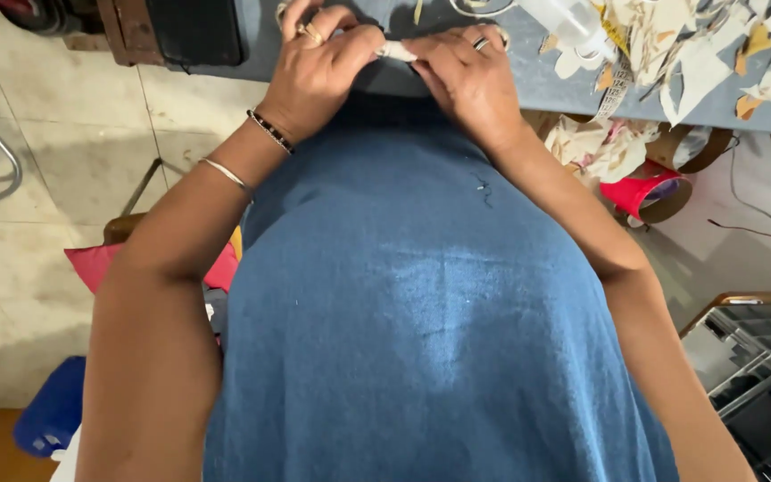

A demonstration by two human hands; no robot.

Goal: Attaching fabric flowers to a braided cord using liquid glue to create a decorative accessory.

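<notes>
Pinching a small white strip of material between the fingertips of both hands, you hold it at the near edge of the grey-blue worktable, just above the front of your blue denim garment. Your left hand is closed on the strip's left end, thumb pressed against the forefinger, with rings on its fingers and a dark beaded bracelet plus a thin silver bangle on the wrist and forearm. Your right hand is clamped on the strip's right end, a ring showing on one finger, and the two hands sit almost touching each other. What the strip is made of is too small to tell. To the right on the table lies a heap of torn cream and yellow paper scraps, with a clear plastic bottle lying just beside it. Below the table's edge on that side sits a red roll of tape-like material next to crumpled paper. At the far left of the table rests a flat black rectangular object. On the pale tiled floor to your left you have a red cushion and a blue plastic container.
</notes>
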